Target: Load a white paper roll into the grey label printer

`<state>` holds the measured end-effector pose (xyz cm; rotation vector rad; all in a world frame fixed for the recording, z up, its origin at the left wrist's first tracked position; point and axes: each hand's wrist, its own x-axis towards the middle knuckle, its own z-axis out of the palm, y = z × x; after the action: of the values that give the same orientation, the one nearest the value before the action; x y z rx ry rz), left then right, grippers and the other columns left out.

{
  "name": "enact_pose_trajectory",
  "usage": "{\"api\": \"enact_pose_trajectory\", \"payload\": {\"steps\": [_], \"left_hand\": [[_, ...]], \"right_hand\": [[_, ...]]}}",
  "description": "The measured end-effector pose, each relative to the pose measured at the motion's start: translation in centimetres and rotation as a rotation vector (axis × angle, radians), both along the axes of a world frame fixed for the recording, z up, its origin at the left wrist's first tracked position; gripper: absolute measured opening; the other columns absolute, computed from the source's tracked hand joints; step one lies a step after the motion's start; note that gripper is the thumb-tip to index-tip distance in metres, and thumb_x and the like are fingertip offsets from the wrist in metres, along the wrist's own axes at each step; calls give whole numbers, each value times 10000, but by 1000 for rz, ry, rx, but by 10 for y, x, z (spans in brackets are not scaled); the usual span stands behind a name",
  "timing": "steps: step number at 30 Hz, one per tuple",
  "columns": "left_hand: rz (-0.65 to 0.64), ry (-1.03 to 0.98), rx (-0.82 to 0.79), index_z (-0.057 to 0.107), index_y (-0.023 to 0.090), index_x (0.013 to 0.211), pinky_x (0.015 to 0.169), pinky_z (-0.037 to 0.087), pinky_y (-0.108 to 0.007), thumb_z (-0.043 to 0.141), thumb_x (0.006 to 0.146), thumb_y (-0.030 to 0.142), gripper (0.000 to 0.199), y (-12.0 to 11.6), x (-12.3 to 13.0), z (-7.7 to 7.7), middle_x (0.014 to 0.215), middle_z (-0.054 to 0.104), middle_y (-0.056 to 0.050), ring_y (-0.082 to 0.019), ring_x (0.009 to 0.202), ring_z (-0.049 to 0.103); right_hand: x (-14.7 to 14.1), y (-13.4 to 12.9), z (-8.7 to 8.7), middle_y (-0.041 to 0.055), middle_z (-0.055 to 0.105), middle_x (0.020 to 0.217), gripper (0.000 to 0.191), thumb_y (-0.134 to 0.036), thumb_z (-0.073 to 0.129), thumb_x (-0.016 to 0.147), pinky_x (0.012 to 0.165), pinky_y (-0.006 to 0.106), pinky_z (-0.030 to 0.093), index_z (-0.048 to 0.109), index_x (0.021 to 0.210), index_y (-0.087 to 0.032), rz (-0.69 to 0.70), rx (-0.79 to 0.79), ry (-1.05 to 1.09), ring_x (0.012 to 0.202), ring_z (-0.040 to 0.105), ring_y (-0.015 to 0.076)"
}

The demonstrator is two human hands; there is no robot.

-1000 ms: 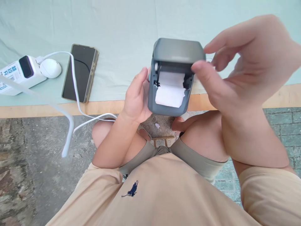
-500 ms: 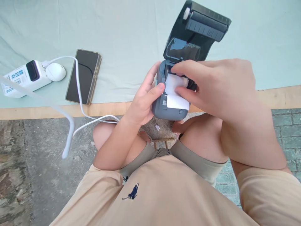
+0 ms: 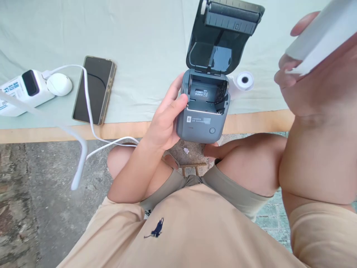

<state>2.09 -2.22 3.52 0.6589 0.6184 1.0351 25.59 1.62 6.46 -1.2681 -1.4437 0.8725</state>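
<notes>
My left hand (image 3: pixel 167 115) grips a dark grey label printer (image 3: pixel 200 126) by its left side, thumb on the front rim. The printer's lid (image 3: pixel 220 37) stands raised, and its paper bay (image 3: pixel 205 91) shows bare inside. Off to the right, my right hand (image 3: pixel 304 89) is closed around a white paper roll (image 3: pixel 326 41) with a loose strip, somewhat blurred and partly cut off by the frame edge. Just behind the printer's right side, a second white paper roll (image 3: pixel 245 81) with a dark core lies on the cloth.
A black phone (image 3: pixel 95 89) lies on the pale green cloth (image 3: pixel 145 44), left of the printer. Farther left are a white charger block (image 3: pixel 21 91) with a small display and a round white piece (image 3: pixel 59 85). A white cable (image 3: pixel 87 93) crosses the phone and hangs over the wooden table edge (image 3: pixel 131 127).
My right hand has come out of the printer's bay and moved up and right, taking the paper roll with it. The bay is now exposed, and the second roll has come into view.
</notes>
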Motion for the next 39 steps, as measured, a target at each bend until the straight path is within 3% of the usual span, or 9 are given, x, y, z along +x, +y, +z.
{"api": "enact_pose_trajectory", "payload": {"steps": [5, 10, 15, 20, 26, 31, 34, 37, 39], "left_hand": [[-9, 15, -10, 466, 270, 1206, 892, 518, -310, 379, 898, 242, 321, 1, 2, 0, 1167, 597, -28, -171, 1038, 597], [-1, 24, 8, 506, 286, 1164, 916, 501, -336, 386, 890, 255, 301, 1, 6, 3, 1141, 611, -27, -190, 1055, 588], [34, 19, 8, 535, 279, 1138, 946, 480, -349, 403, 884, 264, 287, 2, 6, 2, 1135, 616, -13, -204, 1099, 581], [63, 15, -22, 551, 266, 1137, 989, 453, -405, 377, 892, 249, 301, 2, 5, 6, 1105, 613, -34, -230, 1113, 582], [73, 64, -52, 588, 341, 1103, 1063, 417, -400, 410, 872, 290, 296, 1, 6, 8, 1072, 651, -1, -242, 1313, 442], [55, 15, -35, 572, 315, 1109, 1044, 438, -410, 403, 882, 267, 287, 2, 1, 5, 1061, 642, 3, -243, 1226, 514], [37, -22, -5, 524, 270, 1164, 998, 466, -423, 377, 893, 255, 309, 2, -2, 0, 1106, 615, -21, -241, 1150, 555], [21, -22, 19, 492, 251, 1198, 1007, 461, -415, 379, 896, 271, 324, 3, -3, -3, 1148, 598, -27, -237, 1163, 544], [17, -7, 21, 481, 263, 1217, 1034, 447, -418, 395, 891, 285, 338, 2, -3, -4, 1165, 595, -16, -237, 1195, 530]], "right_hand": [[20, 9, -21, 31, 510, 841, 280, -294, 583, 700, 552, 259, 478, 464, 932, -192, -99, -6, -54, 663, 516, 80], [20, -5, -22, 46, 569, 1031, 368, -202, 619, 690, 790, 225, 442, 536, 1048, -214, -170, 99, -625, 917, 541, 97], [22, -10, -18, 40, 588, 1094, 599, -290, 639, 690, 699, 245, 388, 441, 1253, -239, -114, 1, -793, 736, 505, 64], [0, -33, 1, 54, 476, 1263, 532, -374, 533, 777, 642, 237, 385, 412, 1271, -217, -148, 325, -755, 851, 568, 95], [-29, -28, -14, 97, 442, 1107, 493, -442, 512, 790, 689, 316, 492, 440, 1227, -225, 106, 5, -982, 893, 520, 145], [-33, -26, -18, 28, 485, 1061, 538, -281, 559, 787, 743, 270, 521, 329, 1273, -306, 77, 75, -814, 930, 533, 106], [-31, -33, -6, 22, 412, 1228, 580, -290, 560, 799, 639, 210, 513, 264, 1297, -312, -19, 114, -447, 933, 564, 86], [-29, -33, 6, -6, 464, 1211, 363, -270, 461, 818, 680, 275, 548, 403, 1174, -313, 23, -116, 107, 987, 598, 136], [-31, -31, 10, -1, 531, 1092, 334, -262, 436, 806, 702, 303, 559, 433, 1137, -310, 34, -208, 247, 940, 609, 145]]}}
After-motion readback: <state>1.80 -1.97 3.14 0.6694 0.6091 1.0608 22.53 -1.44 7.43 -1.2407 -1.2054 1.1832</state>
